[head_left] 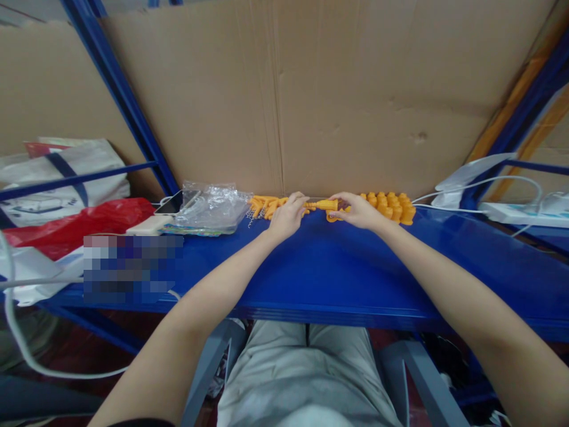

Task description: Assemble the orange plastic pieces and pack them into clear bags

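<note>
Between my hands, at the back of the blue tabletop, lies a yellow plastic piece (326,204) with a slim left end and a wider, cone-like right end. My left hand (288,216) has its fingers bent at the slim end, closed on it as far as I can see. Thumb and fingers of my right hand (357,212) grip the wide end. To the left is a pile of slim yellow pieces (260,205) with small metal chains. Right of my right hand stand several rounded yellow pieces (393,207) in rows. My fingertips are partly hidden.
Clear plastic bags (213,207) and a phone (178,202) lie left on the blue table (329,267). Farther left are a red bag (89,225) and white cables. A cardboard wall (284,101) stands behind, with a power strip (528,213) at right.
</note>
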{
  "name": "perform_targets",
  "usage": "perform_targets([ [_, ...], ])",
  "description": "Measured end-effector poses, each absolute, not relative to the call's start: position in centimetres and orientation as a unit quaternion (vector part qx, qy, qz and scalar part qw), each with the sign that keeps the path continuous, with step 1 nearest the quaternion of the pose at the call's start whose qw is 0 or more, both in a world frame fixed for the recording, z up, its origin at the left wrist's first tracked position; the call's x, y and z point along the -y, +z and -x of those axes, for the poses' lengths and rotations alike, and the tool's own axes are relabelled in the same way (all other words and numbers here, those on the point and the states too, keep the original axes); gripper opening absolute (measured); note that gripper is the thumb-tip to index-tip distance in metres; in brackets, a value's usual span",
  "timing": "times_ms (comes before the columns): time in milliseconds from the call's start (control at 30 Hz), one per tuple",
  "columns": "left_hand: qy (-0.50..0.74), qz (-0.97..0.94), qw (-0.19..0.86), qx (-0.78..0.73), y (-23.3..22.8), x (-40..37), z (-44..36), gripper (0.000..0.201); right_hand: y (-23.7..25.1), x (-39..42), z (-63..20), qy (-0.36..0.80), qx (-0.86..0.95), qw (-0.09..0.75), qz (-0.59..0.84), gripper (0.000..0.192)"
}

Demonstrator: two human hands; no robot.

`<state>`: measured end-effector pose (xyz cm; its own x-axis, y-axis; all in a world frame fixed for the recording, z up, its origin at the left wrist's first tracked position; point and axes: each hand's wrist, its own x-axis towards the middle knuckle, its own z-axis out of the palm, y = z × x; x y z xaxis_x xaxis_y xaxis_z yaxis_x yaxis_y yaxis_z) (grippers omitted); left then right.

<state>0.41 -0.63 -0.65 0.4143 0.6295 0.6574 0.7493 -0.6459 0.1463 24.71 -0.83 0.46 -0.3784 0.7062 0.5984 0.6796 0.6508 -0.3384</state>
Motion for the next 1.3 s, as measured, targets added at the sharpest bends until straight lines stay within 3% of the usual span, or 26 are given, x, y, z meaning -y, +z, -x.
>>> perform_targets([
  [133, -0.298, 0.835, 0.077, 0.456, -0.8, 0.4, -0.1, 0.055, -0.1, 0.7, -25.3, -0.109, 0.800, 0.351, 0.474, 0.037],
  [333, -0.116, 0.868, 0.056, 0.480, -1.9, -0.4, 0.1, 0.047, -2.5, 0.5, -24.9, -0.228, 0.752, 0.295, 0.543, 0.038],
  [600, -0.053, 0.874, 0.079, 0.476, -1.6, 0.0, -0.1, 0.050, -3.2, 0.5, -23.5, -0.257, 0.752, 0.257, 0.550, 0.039],
  [867, -0.079, 0.862, 0.102, 0.490, -1.6, 0.3, -0.4, 0.039, -1.4, 0.4, -22.1, -0.255, 0.747, 0.210, 0.578, 0.049],
  [1100, -0.120, 0.867, 0.094, 0.474, -2.1, -0.3, -0.2, 0.037, -0.2, -0.6, -18.9, -0.236, 0.747, 0.124, 0.608, 0.043],
  [1300, -0.086, 0.853, 0.120, 0.500, -1.7, 0.6, -0.8, 0.033, -0.8, -1.4, -17.7, -0.190, 0.737, 0.132, 0.635, 0.043],
])
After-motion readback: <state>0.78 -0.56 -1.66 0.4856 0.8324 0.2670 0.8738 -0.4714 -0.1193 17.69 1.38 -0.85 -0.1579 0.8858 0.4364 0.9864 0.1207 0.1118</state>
